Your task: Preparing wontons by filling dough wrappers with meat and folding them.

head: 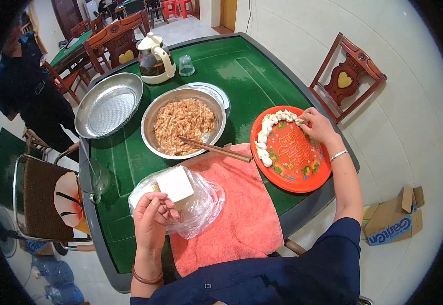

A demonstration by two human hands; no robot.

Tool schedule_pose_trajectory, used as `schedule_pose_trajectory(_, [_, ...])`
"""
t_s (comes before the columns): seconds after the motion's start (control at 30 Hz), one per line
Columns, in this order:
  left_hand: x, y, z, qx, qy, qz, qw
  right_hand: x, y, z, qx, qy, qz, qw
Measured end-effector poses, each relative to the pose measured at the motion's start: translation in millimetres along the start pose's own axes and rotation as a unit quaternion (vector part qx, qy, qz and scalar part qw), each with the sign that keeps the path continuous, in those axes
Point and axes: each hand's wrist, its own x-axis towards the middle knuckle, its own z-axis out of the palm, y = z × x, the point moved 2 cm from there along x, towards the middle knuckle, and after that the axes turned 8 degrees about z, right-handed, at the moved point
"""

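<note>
My right hand (315,124) pinches a wrapped dumpling at the upper rim of the red round tray (316,179). A curved row of white dumplings (264,137) lines the tray's upper and left side. My left hand (155,209) is raised, fingers curled, over a clear plastic bag (206,198) with a stack of square white wrappers (175,183); whether it holds anything is unclear. Behind the bag, a steel bowl (145,133) holds minced filling (183,124), with wooden chopsticks (221,149) leaning across its rim. Under the bag lies a pink towel (240,213).
A metal strainer basket (108,105), a glass teapot with white lid (155,61), a small clear cup (186,65) and a glass mug (94,179) stand on the green table (244,91). A person (34,84) in dark clothes stands at the left. Wooden chairs (349,76) are around.
</note>
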Motion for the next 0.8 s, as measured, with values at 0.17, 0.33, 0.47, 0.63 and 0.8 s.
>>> schedule_pose_trajectory(0.17, [1,2,0,0.003,-0.003,-0.003,1.000,14,18,10,0.036,0.011,0.047,0.998])
schedule_pose_trajectory(0.33, [2,1,1,0.005,0.001,0.002,1.000,48,28,1,0.008,-0.117,0.091,0.989])
schedule_pose_trajectory(0.47, [1,2,0,0.013,0.004,-0.006,1.000,56,10,-3,-0.054,-0.141,0.105,0.983])
schedule_pose_trajectory(0.63, [1,0,-3,-0.001,0.000,-0.003,1.000,44,17,3,-0.101,0.002,0.000,0.995])
schedule_pose_trajectory(0.8, [0,0,0,0.009,0.003,-0.012,1.000,19,15,1,-0.019,0.127,0.013,0.992])
